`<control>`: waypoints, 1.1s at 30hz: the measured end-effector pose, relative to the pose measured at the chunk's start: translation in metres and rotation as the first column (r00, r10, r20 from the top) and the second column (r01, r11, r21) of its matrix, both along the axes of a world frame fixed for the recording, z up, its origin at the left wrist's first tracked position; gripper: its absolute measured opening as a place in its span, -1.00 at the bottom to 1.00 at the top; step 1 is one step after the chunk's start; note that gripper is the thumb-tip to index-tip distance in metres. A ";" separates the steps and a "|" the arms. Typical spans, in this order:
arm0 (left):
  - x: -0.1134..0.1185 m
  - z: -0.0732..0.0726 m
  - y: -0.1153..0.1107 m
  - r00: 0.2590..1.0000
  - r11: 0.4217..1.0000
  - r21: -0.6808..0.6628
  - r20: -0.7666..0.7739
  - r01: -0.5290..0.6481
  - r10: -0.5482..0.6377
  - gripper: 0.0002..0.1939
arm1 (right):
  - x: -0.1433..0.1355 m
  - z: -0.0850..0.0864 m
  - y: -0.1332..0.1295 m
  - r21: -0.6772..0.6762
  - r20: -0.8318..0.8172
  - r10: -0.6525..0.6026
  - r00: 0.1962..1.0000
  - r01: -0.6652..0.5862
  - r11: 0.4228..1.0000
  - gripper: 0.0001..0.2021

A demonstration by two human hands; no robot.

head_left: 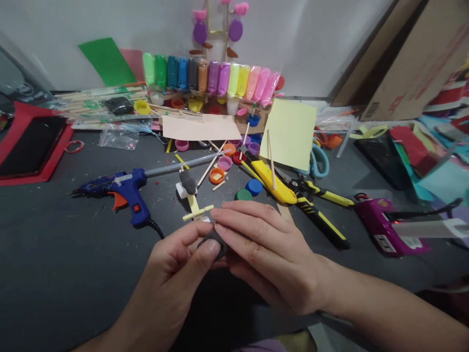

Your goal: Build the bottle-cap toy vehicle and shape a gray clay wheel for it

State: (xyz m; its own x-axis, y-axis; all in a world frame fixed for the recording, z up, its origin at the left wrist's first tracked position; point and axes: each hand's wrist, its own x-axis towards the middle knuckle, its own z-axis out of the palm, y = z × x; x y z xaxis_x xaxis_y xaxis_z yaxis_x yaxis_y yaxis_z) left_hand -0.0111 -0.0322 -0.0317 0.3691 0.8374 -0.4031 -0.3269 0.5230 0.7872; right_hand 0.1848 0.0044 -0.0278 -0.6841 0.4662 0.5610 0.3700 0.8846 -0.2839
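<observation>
My left hand (176, 274) pinches a small lump of dark grey clay (219, 246) between thumb and fingers. Over the lump's right side lies my right hand (271, 254), its fingers together and pressed against the clay, their tips meeting the left fingertips. Part of the lump is hidden under the fingers. Just beyond my hands a small figure (193, 205) rests on the dark table, with a pale yellow crossbar, a yellow upright piece and dark grey clay at its far end. A white round piece (181, 190) sits beside that clay.
A blue glue gun (130, 190) lies left, a yellow cutter (273, 181) and pliers (322, 222) right. Coloured caps (217, 176) and sticks lie ahead, before wrapped clay bars (213, 78). Yellow paper (293, 134), blue scissors (319, 160) and a purple device (379, 227) are further right.
</observation>
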 end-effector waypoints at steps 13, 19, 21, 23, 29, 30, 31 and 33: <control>0.002 0.005 0.000 0.999 1.000 -0.029 -0.032 -0.005 0.004 -0.83 | 0.001 -0.007 0.000 -0.034 0.041 0.012 0.999 -0.010 0.999 -0.59; 0.002 0.007 0.005 0.980 0.992 0.118 -0.199 0.034 -0.010 -0.82 | 0.001 -0.009 -0.001 -0.049 0.068 0.013 0.998 -0.010 0.999 -0.51; 0.001 0.005 0.004 0.980 0.994 0.096 -0.194 0.054 -0.035 -0.80 | 0.002 -0.010 -0.001 -0.048 0.091 0.010 0.996 -0.006 0.999 -0.44; 0.000 0.003 0.002 0.986 0.997 0.054 -0.156 0.062 -0.053 -0.80 | 0.002 -0.011 -0.002 -0.041 0.115 0.003 0.993 0.002 0.999 -0.37; -0.001 0.001 0.001 0.989 0.992 0.046 -0.094 0.117 -0.112 -0.76 | 0.001 -0.011 -0.003 -0.052 0.190 -0.023 0.982 0.033 0.998 -0.25; -0.001 0.001 0.001 0.985 0.990 0.067 -0.125 0.126 -0.117 -0.75 | 0.001 -0.011 -0.003 -0.055 0.199 -0.023 0.980 0.035 0.998 -0.24; -0.001 0.002 0.001 0.980 0.988 0.086 -0.158 0.132 -0.118 -0.75 | 0.001 -0.011 -0.003 -0.059 0.205 -0.024 0.979 0.037 0.998 -0.23; -0.001 0.003 0.001 0.972 0.984 0.116 -0.208 0.133 -0.107 -0.75 | 0.001 -0.011 -0.004 -0.064 0.210 -0.024 0.977 0.038 0.997 -0.23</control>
State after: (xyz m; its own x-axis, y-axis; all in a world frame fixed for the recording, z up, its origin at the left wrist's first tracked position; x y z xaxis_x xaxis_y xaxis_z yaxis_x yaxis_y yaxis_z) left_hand -0.0121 -0.0309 -0.0289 0.3929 0.8414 -0.3711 -0.0969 0.4392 0.8932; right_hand 0.1854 0.0000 -0.0383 -0.7675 0.5209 0.3735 0.4547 0.8532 -0.2555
